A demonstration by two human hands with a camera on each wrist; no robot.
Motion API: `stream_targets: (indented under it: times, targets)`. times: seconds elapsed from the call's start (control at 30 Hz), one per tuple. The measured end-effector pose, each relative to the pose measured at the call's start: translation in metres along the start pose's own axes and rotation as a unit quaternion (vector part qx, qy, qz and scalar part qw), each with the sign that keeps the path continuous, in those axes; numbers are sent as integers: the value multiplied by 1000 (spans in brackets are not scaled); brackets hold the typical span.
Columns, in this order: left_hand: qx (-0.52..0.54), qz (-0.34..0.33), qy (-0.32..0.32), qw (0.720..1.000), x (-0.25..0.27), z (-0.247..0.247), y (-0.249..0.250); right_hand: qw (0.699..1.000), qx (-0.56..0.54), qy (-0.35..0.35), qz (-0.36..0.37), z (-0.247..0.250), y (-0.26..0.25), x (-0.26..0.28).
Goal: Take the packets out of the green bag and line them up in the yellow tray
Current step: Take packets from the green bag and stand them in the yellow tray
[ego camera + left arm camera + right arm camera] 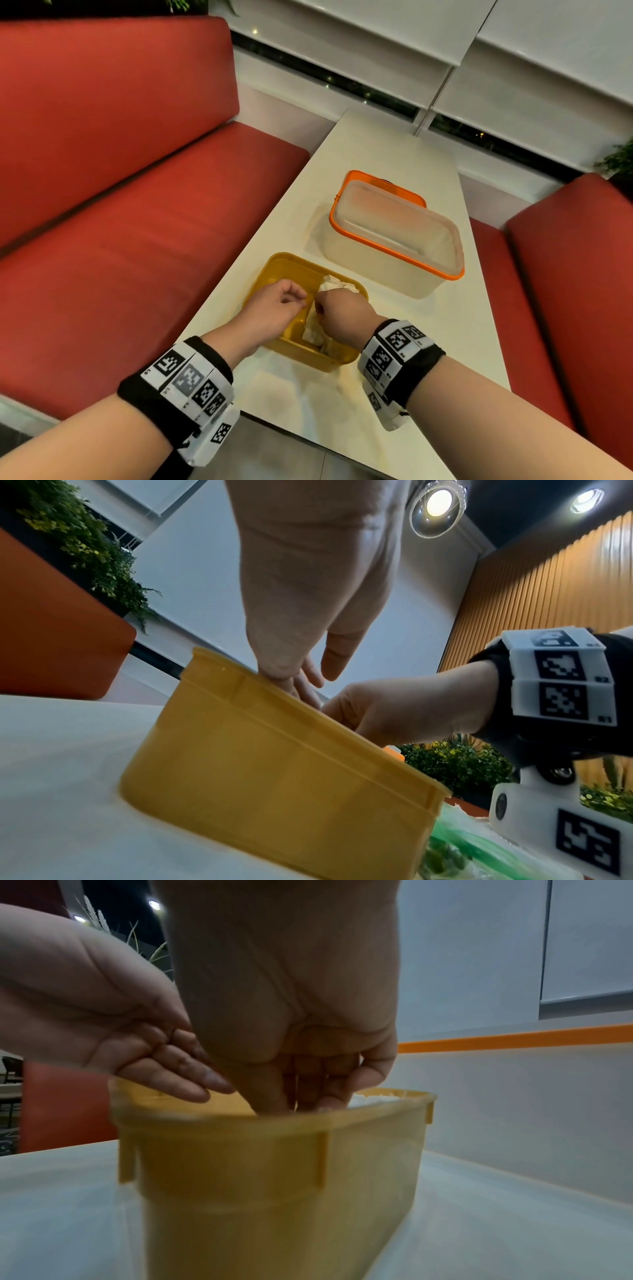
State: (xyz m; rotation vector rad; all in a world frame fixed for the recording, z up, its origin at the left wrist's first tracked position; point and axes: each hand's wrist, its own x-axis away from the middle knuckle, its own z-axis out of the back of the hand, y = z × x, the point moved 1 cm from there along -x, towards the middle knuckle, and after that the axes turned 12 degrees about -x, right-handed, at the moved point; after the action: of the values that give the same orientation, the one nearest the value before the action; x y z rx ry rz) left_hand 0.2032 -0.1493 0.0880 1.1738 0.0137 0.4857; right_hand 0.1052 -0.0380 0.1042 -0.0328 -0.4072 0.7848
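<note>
The yellow tray (274, 270) (274, 764) (274, 1164) stands on the white table close in front of me. White packets (334, 283) (375, 1097) lie along its right side. My right hand (337, 311) (298, 1093) reaches down into the tray, thumb and fingers drawn together on the packets; the rim hides the tips. My left hand (281, 301) (178, 1074) hovers over the tray's left half, fingers fairly straight, holding nothing. The green bag (452, 856) lies on the table by the tray's near corner, seen only in the left wrist view.
A clear box with an orange rim (394, 236) stands just beyond the tray. Red benches (137, 222) run along both sides of the narrow table (370, 150). The table's near edge is under my forearms.
</note>
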Motion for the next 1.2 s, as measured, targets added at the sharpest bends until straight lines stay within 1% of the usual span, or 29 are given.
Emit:
stream_targets:
  times: [0.17,0.23,0.3,0.37,0.43,0.5,0.57,0.63,0.7,0.83,0.9,0.97,1.07,1.13,1.2]
  targets:
    - [-11,-5,2,1000,0,0,2,1000,-3,17,8,10,2,9]
    - [-20,-7,5,1000,0,0,4,999,-37,35,3,17,6,15]
    - [-31,-15,6,999,1,-2,8,993,-99,63,-1,25,14,27]
    - [-38,-26,2,999,2,-6,12,980,-171,103,4,33,26,45]
    - [-46,-36,-6,998,3,-14,18,960,-233,155,1,39,47,69]
    - [-46,-42,-16,998,3,-23,23,943,-267,195,-28,39,73,94]
    - [-50,-45,-32,997,3,-34,28,933,-281,214,-72,31,101,116]
    - [-63,-49,-47,996,3,-46,33,931,-278,213,-108,17,123,132]
    - [-67,-48,-58,995,5,-59,37,932,-273,197,-131,2,135,141]
    - [-94,-68,-87,989,9,-88,50,935,-263,181,-152,-23,145,149]
    - [-125,-96,-105,982,11,-102,58,934,-255,195,-155,-30,147,145]
    - [-162,-109,-120,973,12,-114,65,938,-238,210,-139,-33,146,140]
    - [-224,-127,-128,958,8,-131,70,955,-195,195,-111,-36,144,128]
    - [-273,-137,-142,942,6,-142,72,956,-189,186,-123,-39,143,121]
    - [-308,-134,-141,931,5,-150,71,950,-212,185,-133,-42,144,115]
